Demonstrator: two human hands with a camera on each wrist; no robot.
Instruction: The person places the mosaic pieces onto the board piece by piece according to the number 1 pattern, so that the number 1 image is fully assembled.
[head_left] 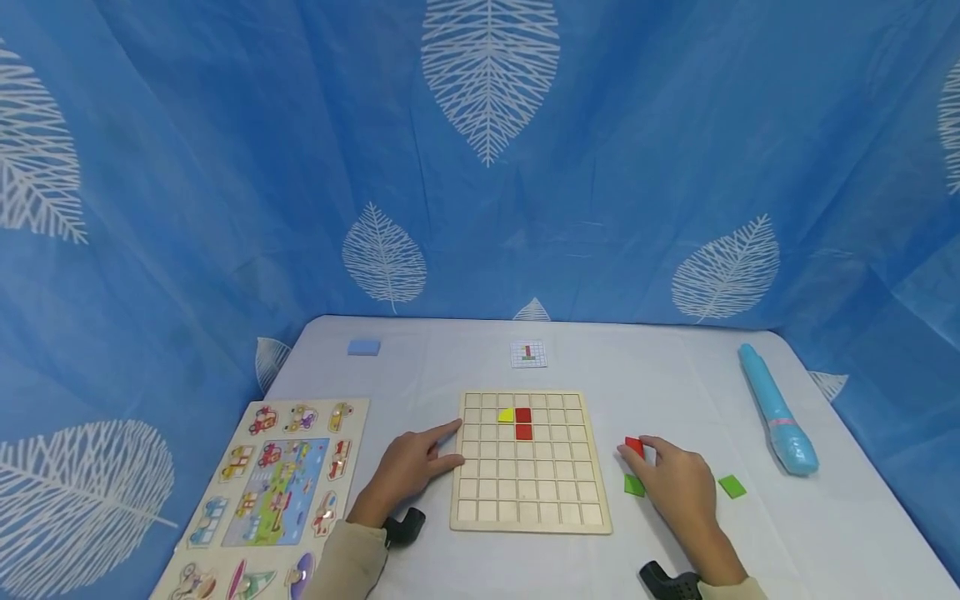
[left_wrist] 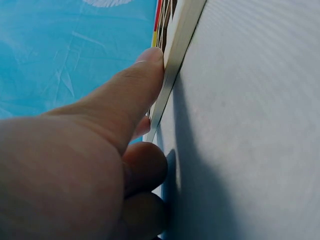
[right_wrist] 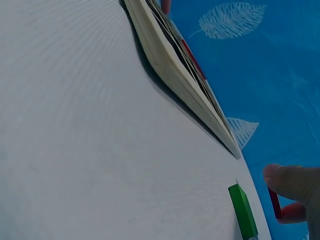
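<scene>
A square wooden grid board lies in front of me in the head view. In its upper part sit two red square tiles, one above the other, with a yellow piece left of the upper one. My left hand touches the board's left edge with extended thumb and index finger; its thumb lies against the edge in the left wrist view. To the right of the board, my right hand pinches another red tile between thumb and fingers. A green tile lies just below that hand's fingertips.
Another green tile lies right of my right hand. Behind the board are a small pattern card and a blue block. A picture puzzle board lies at left, a long turquoise object at right. Blue curtains surround the table.
</scene>
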